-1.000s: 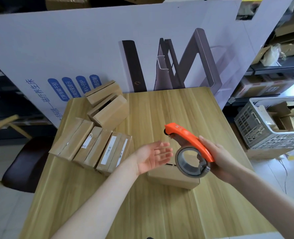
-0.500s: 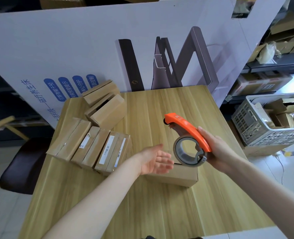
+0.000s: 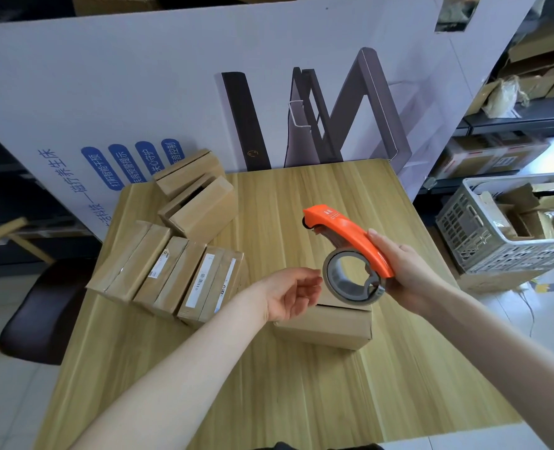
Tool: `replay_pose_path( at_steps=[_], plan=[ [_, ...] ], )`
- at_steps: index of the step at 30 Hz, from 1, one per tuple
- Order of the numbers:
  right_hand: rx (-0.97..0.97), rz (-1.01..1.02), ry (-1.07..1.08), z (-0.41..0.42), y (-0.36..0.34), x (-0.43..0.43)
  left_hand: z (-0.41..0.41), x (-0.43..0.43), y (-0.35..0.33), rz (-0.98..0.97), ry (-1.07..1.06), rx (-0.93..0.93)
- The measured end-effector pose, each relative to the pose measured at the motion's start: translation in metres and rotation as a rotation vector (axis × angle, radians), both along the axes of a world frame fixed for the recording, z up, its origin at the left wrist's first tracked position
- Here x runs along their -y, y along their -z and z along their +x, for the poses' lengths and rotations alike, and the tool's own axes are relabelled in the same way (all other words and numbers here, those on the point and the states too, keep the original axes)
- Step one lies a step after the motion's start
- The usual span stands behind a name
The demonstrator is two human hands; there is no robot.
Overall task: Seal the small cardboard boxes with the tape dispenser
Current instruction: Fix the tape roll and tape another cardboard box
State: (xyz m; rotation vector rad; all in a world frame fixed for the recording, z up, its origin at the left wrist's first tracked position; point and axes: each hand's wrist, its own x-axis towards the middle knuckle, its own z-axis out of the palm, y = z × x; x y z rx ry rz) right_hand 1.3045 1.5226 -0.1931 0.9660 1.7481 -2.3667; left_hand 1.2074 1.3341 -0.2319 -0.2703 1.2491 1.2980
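- Right hand (image 3: 409,271): fingers and thumb wrapped round the rear end of the dispenser (image 3: 350,235) and gripping it, held in the air above the table (image 3: 301,401).
- Dispenser: orange curved body, its nose pointing away and to the left, its rear end in the right palm. A grey-brown roll (image 3: 329,280) of tape sits under the body with its open core facing the camera.
- Left hand (image 3: 288,293): palm turned up, fingers loosely curled and holding nothing. The fingertips lie just beside the left edge of the roll; whether they touch it cannot be told.
- Box (image 3: 327,329): small and of plain cardboard, resting on the table right under both hands and partly hidden by them and the roll. A seam line shows on its top.
- Row (image 3: 168,271): further small boxes packed side by side on the left part of the table, several with white labels on top.
- Pair (image 3: 197,196): two more boxes behind the row, near the far left corner, lying at an angle and touching each other.
- Table: light wood grain.
- Board (image 3: 123,76): large printed white panel standing behind the far edge of the table.
- Crate (image 3: 464,228): grey lattice plastic, on the right beside the table, holding cardboard scraps.
- Chair (image 3: 41,306): dark seat to the left of the table.
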Motion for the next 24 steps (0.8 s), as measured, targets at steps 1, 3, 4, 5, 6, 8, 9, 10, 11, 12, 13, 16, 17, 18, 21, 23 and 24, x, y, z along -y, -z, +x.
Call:
replay_pose_path(
  at_steps=[1, 3, 4, 5, 6, 8, 9, 10, 11, 12, 13, 16, 17, 18, 21, 23, 24],
  plan=[
    [-0.003, 0.007, -0.01, 0.0, -0.001, 0.001, 0.0, -0.001, 0.001, -0.001, -0.008, -0.015],
    [-0.002, 0.036, -0.038, 0.001, -0.002, 0.002, -0.001, -0.002, 0.001, -0.035, -0.016, -0.077],
    [0.001, 0.059, -0.049, 0.002, -0.002, 0.002, -0.001, -0.003, 0.001, -0.068, -0.026, -0.132],
    [0.002, 0.088, -0.056, 0.002, -0.002, 0.003, -0.002, -0.003, 0.0, -0.102, -0.036, -0.2],
    [-0.002, 0.118, -0.063, 0.003, -0.002, 0.004, -0.003, -0.004, 0.0, -0.132, -0.042, -0.273],
    [-0.031, 0.176, -0.088, 0.005, 0.0, 0.009, -0.004, -0.005, -0.003, -0.162, -0.027, -0.416],
    [-0.05, 0.208, -0.112, 0.006, 0.0, 0.012, -0.006, -0.005, -0.005, -0.173, -0.002, -0.491],
    [-0.065, 0.248, -0.14, 0.007, 0.001, 0.014, -0.008, -0.005, -0.007, -0.196, 0.024, -0.571],
    [-0.073, 0.302, -0.167, 0.009, 0.001, 0.016, -0.011, -0.004, -0.008, -0.232, 0.038, -0.652],
    [-0.071, 0.375, -0.192, 0.011, 0.003, 0.016, -0.016, -0.002, -0.01, -0.279, 0.031, -0.727],
    [-0.058, 0.456, -0.218, 0.013, 0.004, 0.015, -0.021, 0.002, -0.01, -0.328, 0.006, -0.781],
    [-0.02, 0.574, -0.269, 0.022, 0.009, 0.011, -0.036, 0.013, -0.01, -0.384, -0.048, -0.819],
    [-0.013, 0.573, -0.272, 0.024, 0.009, 0.01, -0.037, 0.014, -0.009, -0.397, -0.046, -0.838],
    [-0.01, 0.577, -0.275, 0.025, 0.009, 0.011, -0.038, 0.014, -0.007, -0.417, -0.045, -0.865],
    [-0.014, 0.681, -0.306, 0.024, 0.006, 0.012, -0.035, 0.008, -0.004, -0.478, -0.037, -0.952],
    [-0.009, 0.771, -0.321, 0.022, 0.004, 0.012, -0.034, 0.004, -0.003, -0.519, -0.034, -0.989],
    [-0.004, 0.806, -0.33, 0.022, 0.003, 0.012, -0.035, 0.003, -0.003, -0.534, -0.045, -0.996]
  ],
)
